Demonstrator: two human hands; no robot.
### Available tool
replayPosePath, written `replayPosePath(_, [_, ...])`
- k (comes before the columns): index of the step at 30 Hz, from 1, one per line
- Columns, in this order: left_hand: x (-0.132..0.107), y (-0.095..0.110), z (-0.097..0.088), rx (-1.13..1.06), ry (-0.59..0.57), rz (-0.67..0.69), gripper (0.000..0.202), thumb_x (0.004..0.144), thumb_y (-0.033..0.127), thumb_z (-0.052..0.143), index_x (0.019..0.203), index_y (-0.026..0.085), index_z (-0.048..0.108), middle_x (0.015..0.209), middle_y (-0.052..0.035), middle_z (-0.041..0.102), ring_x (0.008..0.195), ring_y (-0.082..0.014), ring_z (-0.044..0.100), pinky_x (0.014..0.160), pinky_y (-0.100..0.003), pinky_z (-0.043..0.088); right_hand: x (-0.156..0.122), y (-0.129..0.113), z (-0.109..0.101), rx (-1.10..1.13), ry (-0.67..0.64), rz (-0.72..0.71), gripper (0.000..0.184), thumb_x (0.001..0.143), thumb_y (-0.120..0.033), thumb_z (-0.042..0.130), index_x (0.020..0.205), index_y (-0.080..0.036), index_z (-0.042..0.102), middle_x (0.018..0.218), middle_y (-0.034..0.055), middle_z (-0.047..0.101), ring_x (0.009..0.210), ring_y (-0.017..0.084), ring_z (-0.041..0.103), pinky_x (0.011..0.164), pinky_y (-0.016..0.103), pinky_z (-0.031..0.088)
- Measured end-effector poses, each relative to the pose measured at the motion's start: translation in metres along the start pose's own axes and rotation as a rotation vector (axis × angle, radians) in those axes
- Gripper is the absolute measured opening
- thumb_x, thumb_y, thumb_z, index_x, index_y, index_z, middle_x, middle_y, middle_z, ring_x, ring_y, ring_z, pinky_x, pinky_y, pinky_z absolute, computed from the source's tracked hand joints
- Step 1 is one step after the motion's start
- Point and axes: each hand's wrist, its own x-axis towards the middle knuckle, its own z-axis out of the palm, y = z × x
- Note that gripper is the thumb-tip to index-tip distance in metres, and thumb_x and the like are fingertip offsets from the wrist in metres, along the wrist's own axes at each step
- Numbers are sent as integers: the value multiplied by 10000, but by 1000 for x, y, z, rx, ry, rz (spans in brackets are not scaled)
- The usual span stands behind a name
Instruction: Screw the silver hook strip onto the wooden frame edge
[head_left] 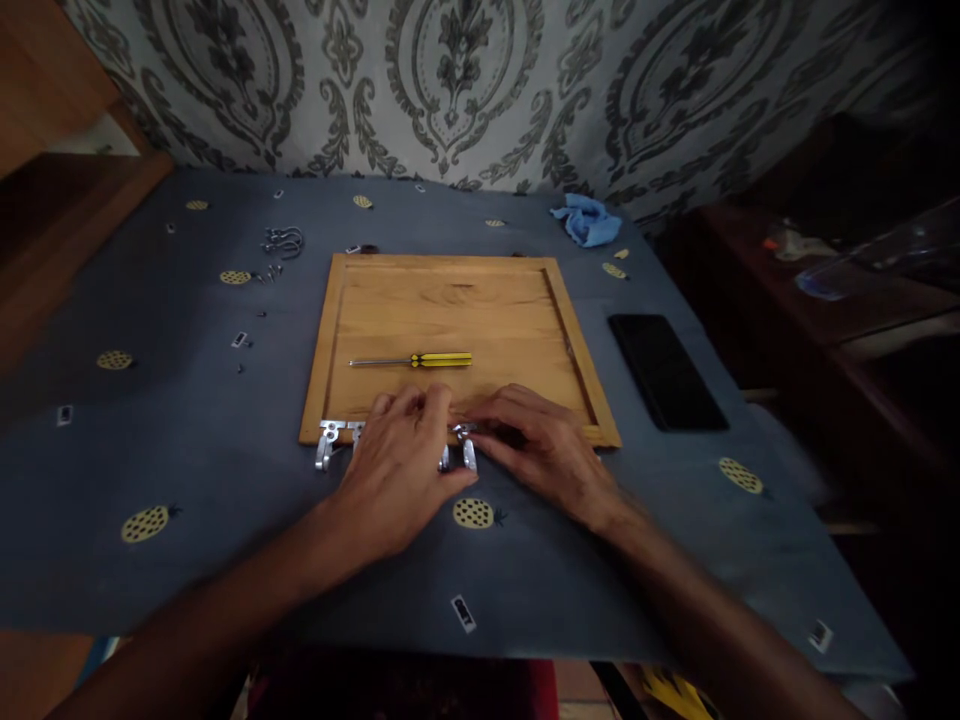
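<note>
Two hands meet at the near edge of a framed wooden panel (450,310), mid-frame, over a row of metal hinges (330,432).
The table's cloth (247,560) ends along the bottom of the frame, where both forearms are cut off; it spreads widely to the left and narrows at right. The left hand (405,450) arches palm-down, fingers bent and thumb stretched rightward, covering the middle hinges; its grip cannot be told. The right hand (536,445) comes in from lower right, thumb and forefinger nearly together at the right-hand hinge (465,432); whether they pinch it is unclear. Beyond lies a screwdriver (411,360) on the panel, with a strip of cloth between panel and phone (666,372). Small hardware at upper left is hard to make out.
</note>
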Motion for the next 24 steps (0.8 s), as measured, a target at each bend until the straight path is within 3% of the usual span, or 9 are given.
replayPosePath(12, [-1,0,1,20,6,-5,460,729,287,784,1037,202,453,1044,-63,627,1010,-299,564,856,-456,447,-8,4,5,-17,18,-97,211,939,-200,551,1119,-211,661,954,60,674,890,166,622,774,333,536])
replayPosePath(24, [0,0,2,18,5,9,447,729,286,782,1031,186,468,1066,-79,624,1019,-309,558,867,-474,453,-5,2,8,-28,74,-65,115,931,-209,562,939,-211,677,829,37,674,790,158,636,702,312,525])
